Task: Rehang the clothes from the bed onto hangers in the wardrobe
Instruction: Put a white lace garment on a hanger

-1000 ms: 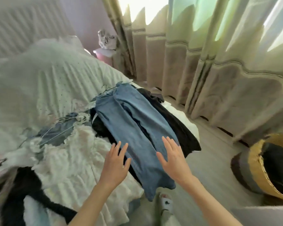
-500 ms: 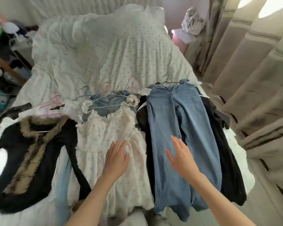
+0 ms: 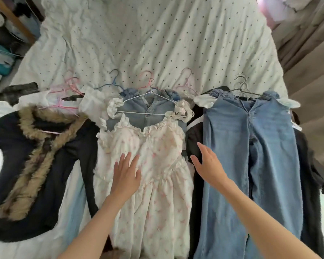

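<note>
Clothes on hangers lie in a row across the bed. A white floral dress on a white wire hanger lies in the middle, over a pair of jeans. Blue jeans on a metal hanger lie to the right, on top of black garments. A dark jacket with a fur collar lies at the left on a pink hanger. My left hand hovers flat over the dress with straight fingers. My right hand is spread open over the gap between dress and jeans.
Pink and blue hanger hooks stick out above the garments onto the dotted duvet. Beige curtains hang at the right. A cluttered area with clothes and a wooden bar is at the upper left.
The view has swung left from the curtains and bed's corner to the row of clothes. Both open hands have shifted from over the jeans toward the white dress.
</note>
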`<act>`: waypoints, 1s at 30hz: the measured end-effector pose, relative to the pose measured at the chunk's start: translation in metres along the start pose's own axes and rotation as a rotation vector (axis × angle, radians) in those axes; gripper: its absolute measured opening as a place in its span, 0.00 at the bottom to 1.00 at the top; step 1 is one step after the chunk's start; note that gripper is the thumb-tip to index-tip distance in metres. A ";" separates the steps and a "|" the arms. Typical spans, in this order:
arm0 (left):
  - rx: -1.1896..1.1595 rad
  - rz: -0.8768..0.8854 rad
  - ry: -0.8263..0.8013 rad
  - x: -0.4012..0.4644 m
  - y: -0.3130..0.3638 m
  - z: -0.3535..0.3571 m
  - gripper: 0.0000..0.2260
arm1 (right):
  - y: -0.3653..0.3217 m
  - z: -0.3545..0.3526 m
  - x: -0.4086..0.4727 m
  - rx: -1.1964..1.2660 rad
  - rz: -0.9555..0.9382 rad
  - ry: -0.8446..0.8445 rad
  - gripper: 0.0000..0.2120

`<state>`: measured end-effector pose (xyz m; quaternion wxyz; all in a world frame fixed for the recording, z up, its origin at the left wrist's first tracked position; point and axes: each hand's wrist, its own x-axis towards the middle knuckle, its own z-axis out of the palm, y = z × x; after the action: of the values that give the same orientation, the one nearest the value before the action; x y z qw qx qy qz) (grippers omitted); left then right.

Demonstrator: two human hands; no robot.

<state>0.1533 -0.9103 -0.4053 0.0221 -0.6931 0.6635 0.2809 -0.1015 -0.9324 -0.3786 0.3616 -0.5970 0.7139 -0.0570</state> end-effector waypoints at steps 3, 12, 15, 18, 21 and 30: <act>0.042 -0.019 -0.018 0.051 -0.022 0.003 0.24 | -0.012 -0.002 0.065 -0.045 0.030 0.007 0.26; 0.137 0.106 -0.177 0.107 -0.074 0.044 0.26 | -0.042 0.001 0.213 -0.089 0.095 0.113 0.23; 0.113 0.110 -0.162 0.112 -0.076 0.047 0.25 | -0.045 0.009 0.245 -0.133 0.135 -0.004 0.21; 0.065 0.144 -0.135 0.113 -0.080 0.052 0.31 | -0.049 0.015 0.258 -0.242 0.167 -0.063 0.21; 0.003 0.120 -0.164 0.115 -0.077 0.046 0.33 | -0.053 0.015 0.259 -0.188 0.193 -0.019 0.19; -0.198 0.043 0.004 0.121 -0.059 -0.007 0.17 | -0.062 -0.015 0.217 -0.082 -0.039 0.397 0.12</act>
<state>0.2056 -1.0154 -0.4702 -0.0540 -0.6779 0.6474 0.3441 -0.0653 -1.1488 -0.4326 0.1881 -0.6018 0.7612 -0.1515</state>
